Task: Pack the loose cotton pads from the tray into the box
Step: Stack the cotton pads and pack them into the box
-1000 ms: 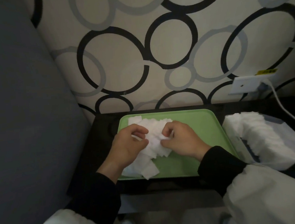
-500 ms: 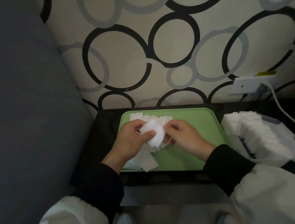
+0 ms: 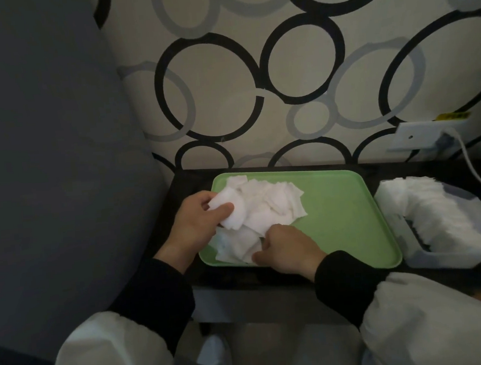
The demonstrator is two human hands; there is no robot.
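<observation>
Grey sofa [image 3: 45, 169] crowds my left, and a white cable [image 3: 474, 169] trails off right. My left grip [image 3: 199, 223] is clamped on a small stack [image 3: 230, 214] of soft squares. My right grip [image 3: 288, 250] is curled into the loose cotton pads [image 3: 270, 206] heaped on the left half of the smooth green tray [image 3: 337, 218]. The box [image 3: 446, 252] beside it brims with a fluffy row.

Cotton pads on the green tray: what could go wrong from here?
1. The loose white square cotton pads by the right hand lie at the near rim of the green plastic tray; a sweep could push some onto the black table.
2. The left hand pinches a small stack of pads; it may fan out in transit.
3. The pale plastic box looks heaped above its rim; more could spill.
</observation>
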